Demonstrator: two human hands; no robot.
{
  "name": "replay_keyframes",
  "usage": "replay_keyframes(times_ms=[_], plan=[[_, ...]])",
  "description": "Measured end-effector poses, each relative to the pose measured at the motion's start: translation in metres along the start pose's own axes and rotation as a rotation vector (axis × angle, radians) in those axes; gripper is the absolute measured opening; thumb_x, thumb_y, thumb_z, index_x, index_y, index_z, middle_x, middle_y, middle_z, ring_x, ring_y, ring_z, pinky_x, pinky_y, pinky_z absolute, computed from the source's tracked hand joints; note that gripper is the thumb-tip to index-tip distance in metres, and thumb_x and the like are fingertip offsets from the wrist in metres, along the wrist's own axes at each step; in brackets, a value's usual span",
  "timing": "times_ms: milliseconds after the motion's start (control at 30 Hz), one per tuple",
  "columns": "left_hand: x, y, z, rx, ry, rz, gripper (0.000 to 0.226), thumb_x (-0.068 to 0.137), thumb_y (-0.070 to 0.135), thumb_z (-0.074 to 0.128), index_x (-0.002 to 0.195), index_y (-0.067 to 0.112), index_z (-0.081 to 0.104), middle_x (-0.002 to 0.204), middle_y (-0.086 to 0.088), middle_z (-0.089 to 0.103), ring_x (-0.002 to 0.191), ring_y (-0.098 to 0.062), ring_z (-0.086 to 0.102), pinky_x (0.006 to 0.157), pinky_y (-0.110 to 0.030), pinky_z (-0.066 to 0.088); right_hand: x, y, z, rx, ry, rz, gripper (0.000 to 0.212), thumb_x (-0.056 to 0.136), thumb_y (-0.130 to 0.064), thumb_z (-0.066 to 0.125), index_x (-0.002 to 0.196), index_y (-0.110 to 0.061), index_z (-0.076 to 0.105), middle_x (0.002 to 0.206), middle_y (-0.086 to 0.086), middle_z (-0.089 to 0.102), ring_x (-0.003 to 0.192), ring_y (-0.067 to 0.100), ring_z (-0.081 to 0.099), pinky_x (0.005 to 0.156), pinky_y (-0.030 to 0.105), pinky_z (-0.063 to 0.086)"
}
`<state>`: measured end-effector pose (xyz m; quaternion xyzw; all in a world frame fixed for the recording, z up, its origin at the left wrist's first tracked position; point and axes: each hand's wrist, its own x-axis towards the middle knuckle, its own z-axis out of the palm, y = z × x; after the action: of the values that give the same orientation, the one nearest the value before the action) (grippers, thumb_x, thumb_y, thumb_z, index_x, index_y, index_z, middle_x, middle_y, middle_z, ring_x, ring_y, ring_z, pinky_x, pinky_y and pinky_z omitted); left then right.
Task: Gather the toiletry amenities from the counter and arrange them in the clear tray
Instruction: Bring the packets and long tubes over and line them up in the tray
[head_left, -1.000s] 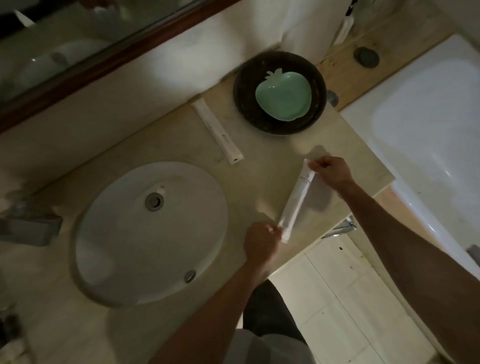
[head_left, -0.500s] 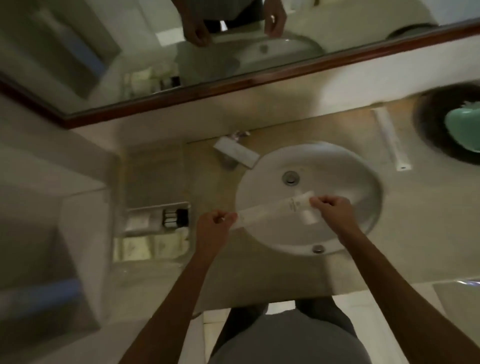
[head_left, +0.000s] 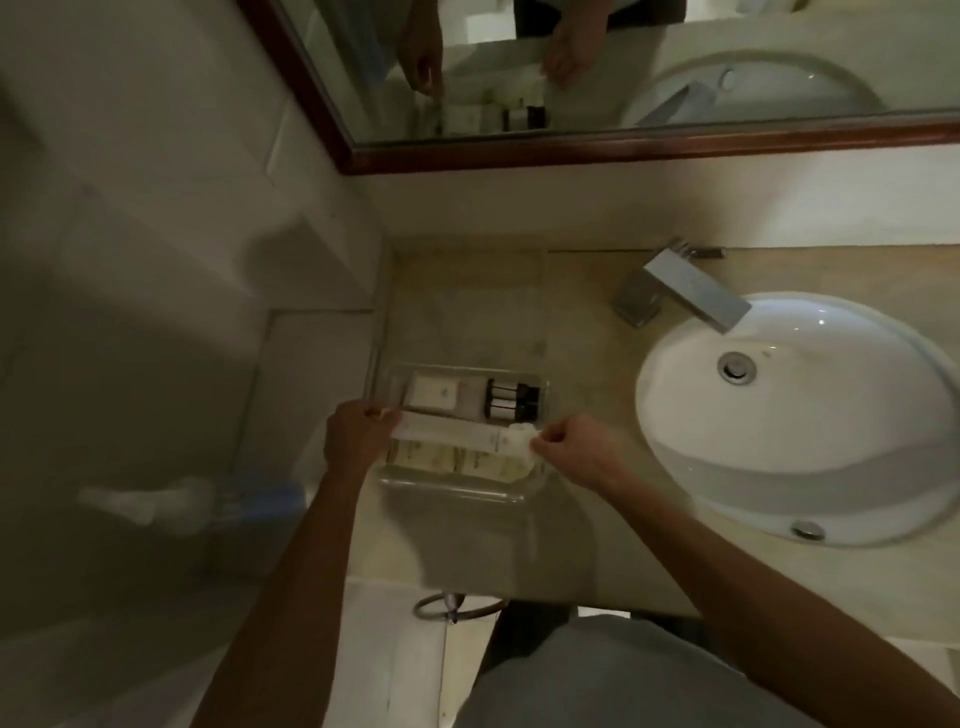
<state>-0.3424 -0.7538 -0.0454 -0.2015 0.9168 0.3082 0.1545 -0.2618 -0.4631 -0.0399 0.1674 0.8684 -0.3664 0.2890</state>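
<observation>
A long white amenity packet (head_left: 452, 431) stretches across the middle of the clear tray (head_left: 457, 493), held at both ends. My left hand (head_left: 358, 436) pinches its left end and my right hand (head_left: 571, 449) pinches its right end. Whether the packet touches the tray's contents I cannot tell. Inside the tray lie a white square box (head_left: 435, 391) at the back left, two small dark-capped bottles (head_left: 511, 401) at the back right, and pale yellow sachets (head_left: 457, 460) along the front, partly hidden by the packet.
The tray sits on the beige counter (head_left: 467, 291) against the left wall. A white oval sink (head_left: 800, 415) with a chrome faucet (head_left: 685, 293) lies to the right. A wood-framed mirror (head_left: 623, 145) runs along the back. A towel ring (head_left: 457, 605) hangs below the counter edge.
Both hands carried the white packet leftward, from the counter's right end, across the sink, to over the clear tray. The view swung left with them.
</observation>
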Motion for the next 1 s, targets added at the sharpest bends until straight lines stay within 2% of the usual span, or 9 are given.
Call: replay_keyframes(times_ms=[133,300,367,467,533,633,800,900,1000], plan=[[0.007,-0.008,0.006,0.108,0.001,0.004,0.036,0.078,0.039,0.077,0.105,0.015,0.075,0.102,-0.008,0.074,0.095,-0.028,0.069,0.081,-0.036,0.055,0.013,-0.014,0.011,-0.043,0.06,0.013,0.02,0.087,-0.031,0.064,0.087,-0.015,0.076,0.078,0.001,0.073,0.068,0.014,0.069,0.07,0.04,0.061],[0.002,-0.008,0.015,0.148,0.067,0.005,0.03,0.079,0.041,0.075,0.098,0.018,0.076,0.095,-0.007,0.074,0.089,-0.029,0.069,0.074,-0.036,0.056,0.018,-0.014,0.019,-0.08,0.164,-0.001,0.023,0.086,-0.033,0.061,0.077,-0.015,0.072,0.067,-0.001,0.069,0.057,0.013,0.066,0.057,0.04,0.061],[-0.002,-0.004,0.016,0.185,0.12,0.032,0.03,0.08,0.04,0.074,0.101,0.02,0.071,0.097,-0.008,0.073,0.09,-0.03,0.068,0.073,-0.038,0.056,0.015,-0.014,0.019,-0.06,0.191,-0.028,0.022,0.085,-0.034,0.062,0.077,-0.015,0.072,0.067,0.0,0.069,0.057,0.013,0.067,0.057,0.04,0.061],[-0.017,0.01,0.017,0.167,0.257,0.131,0.037,0.083,0.045,0.069,0.111,0.022,0.06,0.096,-0.006,0.072,0.085,-0.028,0.068,0.071,-0.039,0.057,0.004,-0.011,0.005,-0.023,0.266,-0.068,0.029,0.085,-0.046,0.063,0.085,-0.018,0.072,0.071,-0.001,0.071,0.059,0.013,0.066,0.06,0.037,0.059],[-0.036,0.033,0.025,0.128,0.276,0.236,0.034,0.086,0.048,0.063,0.111,0.025,0.058,0.091,0.001,0.07,0.079,-0.021,0.067,0.07,-0.036,0.056,-0.007,-0.002,-0.013,-0.03,0.365,-0.095,0.035,0.084,-0.057,0.059,0.091,-0.025,0.068,0.071,-0.005,0.069,0.061,0.011,0.064,0.063,0.034,0.058],[-0.071,0.087,0.049,0.051,0.299,0.302,0.03,0.084,0.036,0.066,0.111,0.026,0.058,0.086,0.009,0.066,0.073,-0.012,0.061,0.068,-0.028,0.049,-0.021,0.027,-0.048,-0.065,0.493,-0.155,0.035,0.086,-0.057,0.057,0.097,-0.025,0.066,0.077,-0.01,0.06,0.068,0.011,0.059,0.066,0.033,0.053],[-0.135,0.18,0.111,0.019,0.314,0.321,0.037,0.073,0.019,0.06,0.108,0.026,0.048,0.074,0.006,0.064,0.065,-0.02,0.063,0.064,-0.033,0.05,-0.044,0.107,-0.124,-0.039,0.627,-0.149,0.024,0.088,-0.046,0.064,0.095,-0.023,0.069,0.078,-0.01,0.056,0.066,0.007,0.051,0.058,0.025,0.035],[-0.176,0.228,0.152,0.026,0.23,0.367,0.035,0.072,0.016,0.058,0.106,0.024,0.048,0.074,0.005,0.058,0.064,-0.018,0.057,0.06,-0.029,0.039,-0.061,0.165,-0.169,-0.009,0.695,-0.087,0.02,0.086,-0.042,0.066,0.093,-0.024,0.07,0.074,-0.008,0.058,0.065,0.011,0.054,0.061,0.026,0.035],[-0.197,0.25,0.179,0.018,0.159,0.35,0.033,0.075,0.019,0.057,0.106,0.024,0.048,0.076,0.002,0.06,0.066,-0.017,0.058,0.057,-0.031,0.044,-0.074,0.222,-0.202,0.024,0.739,-0.018,0.018,0.085,-0.039,0.068,0.09,-0.022,0.071,0.071,-0.007,0.06,0.064,0.012,0.056,0.06,0.026,0.037]])
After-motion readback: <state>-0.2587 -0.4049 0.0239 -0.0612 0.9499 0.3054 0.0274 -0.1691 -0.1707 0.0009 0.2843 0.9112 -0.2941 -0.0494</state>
